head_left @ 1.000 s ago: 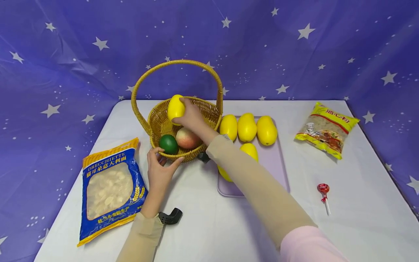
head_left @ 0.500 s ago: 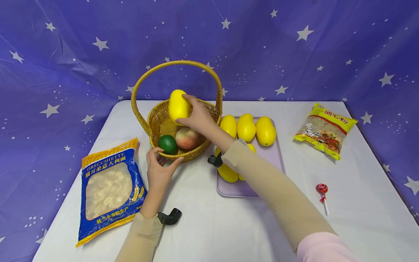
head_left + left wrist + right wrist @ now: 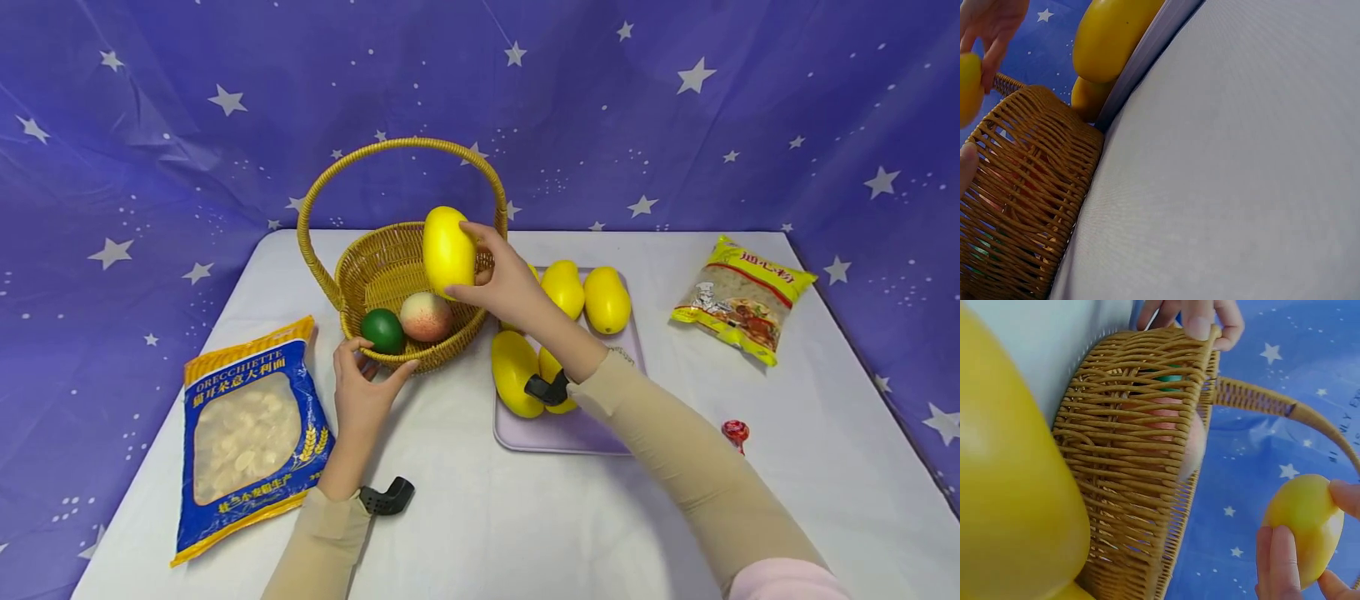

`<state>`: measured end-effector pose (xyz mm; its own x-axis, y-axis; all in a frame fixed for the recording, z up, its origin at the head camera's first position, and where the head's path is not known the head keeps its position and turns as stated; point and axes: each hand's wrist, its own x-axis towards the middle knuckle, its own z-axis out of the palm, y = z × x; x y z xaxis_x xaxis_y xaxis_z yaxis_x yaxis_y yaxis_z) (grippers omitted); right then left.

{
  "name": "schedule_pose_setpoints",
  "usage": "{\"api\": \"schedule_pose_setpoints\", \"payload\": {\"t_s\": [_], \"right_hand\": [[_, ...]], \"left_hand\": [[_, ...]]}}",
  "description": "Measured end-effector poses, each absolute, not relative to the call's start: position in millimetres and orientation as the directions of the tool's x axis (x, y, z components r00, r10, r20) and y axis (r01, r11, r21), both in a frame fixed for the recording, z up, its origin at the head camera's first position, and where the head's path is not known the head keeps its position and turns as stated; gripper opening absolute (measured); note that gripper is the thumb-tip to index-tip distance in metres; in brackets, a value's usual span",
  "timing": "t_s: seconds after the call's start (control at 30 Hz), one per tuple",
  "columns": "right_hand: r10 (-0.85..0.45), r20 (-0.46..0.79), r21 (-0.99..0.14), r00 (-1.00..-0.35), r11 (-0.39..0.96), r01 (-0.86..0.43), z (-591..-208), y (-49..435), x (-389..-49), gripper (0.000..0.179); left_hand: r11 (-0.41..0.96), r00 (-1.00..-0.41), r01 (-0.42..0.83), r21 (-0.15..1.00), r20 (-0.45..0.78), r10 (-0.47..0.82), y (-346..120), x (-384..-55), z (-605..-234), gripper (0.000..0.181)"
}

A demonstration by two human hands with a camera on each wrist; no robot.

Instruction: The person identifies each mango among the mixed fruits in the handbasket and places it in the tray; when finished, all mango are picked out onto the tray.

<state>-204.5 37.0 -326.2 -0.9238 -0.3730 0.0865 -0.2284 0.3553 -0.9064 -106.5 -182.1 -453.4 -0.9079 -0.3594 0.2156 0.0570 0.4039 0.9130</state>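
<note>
My right hand [image 3: 513, 287] pinches a yellow mango [image 3: 448, 250] between fingers and thumb, above the right side of a woven wicker basket [image 3: 386, 250]. In the right wrist view the fingers wrap the held mango [image 3: 1300, 509], which is outside the weave. My left hand [image 3: 363, 396] grips the basket's front left rim, with fingertips over the edge and thumb against the outside. Inside the basket lie a dark green round fruit [image 3: 382, 331] and a pink-and-cream peach [image 3: 426, 317]. A tall arched handle [image 3: 405, 143] rises over them.
Right of the basket, a lilac tray [image 3: 555, 437] bears several mangoes [image 3: 606, 300], partly hidden by the right forearm. A blue pasta bag [image 3: 247, 442] lies left, a yellow pasta bag [image 3: 742, 300] far right. A red lollipop [image 3: 736, 432] is partly covered by the right sleeve.
My right hand has lifted the mango from inside the basket and carried it rightward, toward the tray side. The left hand has stayed on the rim.
</note>
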Motion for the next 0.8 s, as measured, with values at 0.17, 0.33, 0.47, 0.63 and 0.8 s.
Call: {"api": "schedule_pose_setpoints", "payload": {"t_s": [0.17,0.33,0.47,0.63,0.8], "right_hand": [[-0.368,0.058,-0.924,-0.928,0.332,-0.189,-325.0,58.9,-187.3,0.085],[-0.325,0.033,-0.925,-0.945,0.348,-0.152,-328.5,83.9,-168.1,0.086],[-0.295,0.028,-0.928,-0.955,0.348,-0.135,-334.8,104.6,-154.4,0.086],[-0.267,0.029,-0.935,-0.963,0.334,-0.121,-342.9,130.3,-137.6,0.087],[-0.255,0.042,-0.94,-0.966,0.318,-0.125,-352.9,154.0,-122.8,0.087]], "left_hand": [[0.407,-0.91,0.052,0.912,0.211,-0.358,-181.3,-105.8,-454.2,0.069],[0.41,-0.91,0.05,0.911,0.211,-0.356,-181.3,-106.2,-453.7,0.071],[0.412,-0.911,0.048,0.91,0.21,-0.356,-182.2,-106.8,-453.1,0.072],[0.414,-0.911,0.044,0.909,0.207,-0.357,-182.0,-106.0,-452.9,0.071],[0.412,-0.907,0.045,0.91,0.21,-0.365,-182.5,-107.0,-454.9,0.071]]}}
